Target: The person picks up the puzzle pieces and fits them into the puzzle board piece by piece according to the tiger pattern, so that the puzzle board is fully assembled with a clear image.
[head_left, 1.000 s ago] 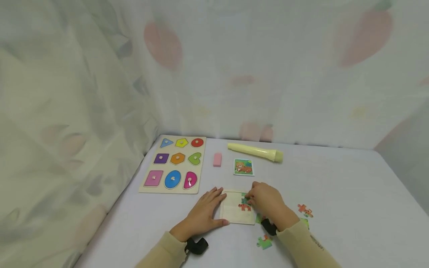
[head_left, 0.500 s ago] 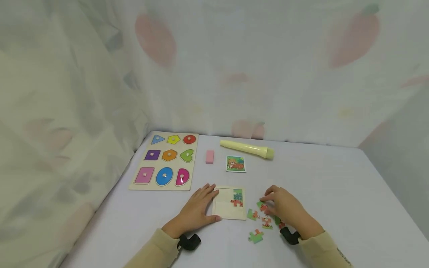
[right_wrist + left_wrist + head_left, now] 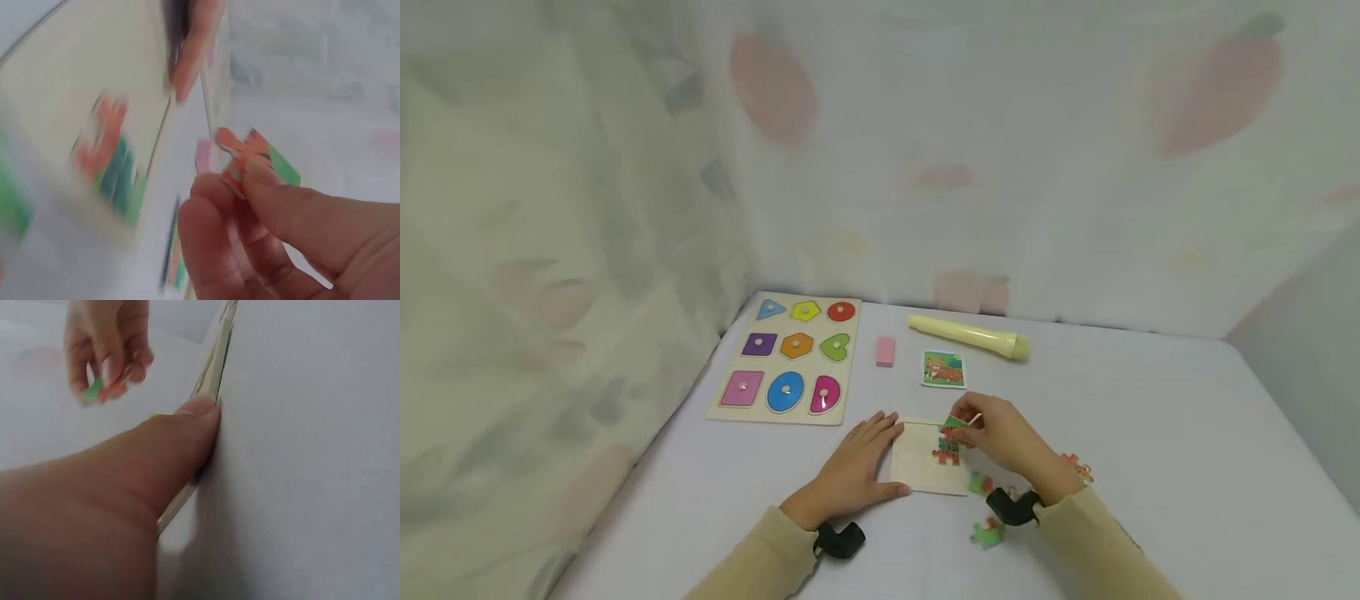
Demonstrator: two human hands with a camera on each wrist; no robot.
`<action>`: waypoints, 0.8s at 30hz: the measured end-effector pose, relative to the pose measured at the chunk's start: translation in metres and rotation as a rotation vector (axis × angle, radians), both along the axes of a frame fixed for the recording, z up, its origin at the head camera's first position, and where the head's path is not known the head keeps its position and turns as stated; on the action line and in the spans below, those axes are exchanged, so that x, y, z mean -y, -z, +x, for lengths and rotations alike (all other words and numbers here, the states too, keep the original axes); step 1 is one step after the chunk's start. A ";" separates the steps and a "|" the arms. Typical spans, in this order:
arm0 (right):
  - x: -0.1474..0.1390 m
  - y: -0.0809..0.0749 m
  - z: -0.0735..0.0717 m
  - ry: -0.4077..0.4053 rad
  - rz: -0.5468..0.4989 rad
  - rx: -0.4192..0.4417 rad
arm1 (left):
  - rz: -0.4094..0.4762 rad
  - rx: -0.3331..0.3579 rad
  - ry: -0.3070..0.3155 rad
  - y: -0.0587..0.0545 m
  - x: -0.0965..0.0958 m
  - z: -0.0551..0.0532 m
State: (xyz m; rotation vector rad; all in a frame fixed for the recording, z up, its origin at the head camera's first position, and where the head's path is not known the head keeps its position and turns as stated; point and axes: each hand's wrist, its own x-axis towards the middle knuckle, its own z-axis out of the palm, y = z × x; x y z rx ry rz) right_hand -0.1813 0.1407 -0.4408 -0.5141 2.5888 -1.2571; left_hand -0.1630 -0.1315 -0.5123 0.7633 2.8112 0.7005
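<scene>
A shallow square puzzle tray (image 3: pixel 917 479) lies on the white table, with joined jigsaw pieces (image 3: pixel 947 457) at its right side. My left hand (image 3: pixel 853 468) rests at the tray's left edge, fingers spread, the thumb along the near corner; the left wrist view has that thumb (image 3: pixel 194 419) against the rim. Above the tray's far right corner, my right hand (image 3: pixel 1002 433) pinches an orange-and-green jigsaw piece (image 3: pixel 253 153) with dark stripes between thumb and fingers. Loose jigsaw pieces (image 3: pixel 987 533) lie right of the tray, partly hidden by the right wrist.
A shape board (image 3: pixel 850 400) with colourful knobbed shapes stands back left. Beyond the tray are a pink block (image 3: pixel 885 352), a small tiger picture card (image 3: pixel 943 369) and a pale yellow tube-like stick (image 3: pixel 970 335). More orange pieces (image 3: pixel 1077 467) lie beside the right forearm. Fabric hangs behind.
My right hand went from the tray to the loose pieces on the right, then came back over the tray pinching a jigsaw piece. The left hand stays at the tray's edge.
</scene>
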 end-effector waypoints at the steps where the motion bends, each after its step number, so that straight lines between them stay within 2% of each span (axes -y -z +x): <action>1: 0.007 0.000 -0.003 0.002 -0.023 0.027 | -0.003 -0.001 0.000 0.000 0.000 0.000; 5: 0.024 0.003 -0.010 -0.010 0.032 -0.004 | -0.008 0.003 0.005 -0.001 -0.002 0.001; 7: 0.028 0.005 -0.010 0.011 0.066 -0.042 | -0.013 0.005 0.005 -0.002 -0.001 0.001; 9: 0.030 0.006 -0.008 0.035 0.051 -0.051 | -0.022 0.006 -0.002 -0.004 0.000 0.002; 16: 0.014 0.011 0.016 0.136 0.006 0.034 | -0.031 -0.004 0.008 -0.006 -0.007 0.001; 20: 0.013 0.018 0.027 0.225 0.013 0.037 | -0.022 -0.009 0.009 -0.005 -0.005 0.000; 22: 0.014 0.024 0.030 0.239 0.063 0.020 | -0.019 -0.008 0.005 -0.002 -0.004 0.000; 24: 0.015 0.030 0.034 0.228 0.146 -0.043 | -0.018 -0.007 0.000 0.000 -0.002 0.000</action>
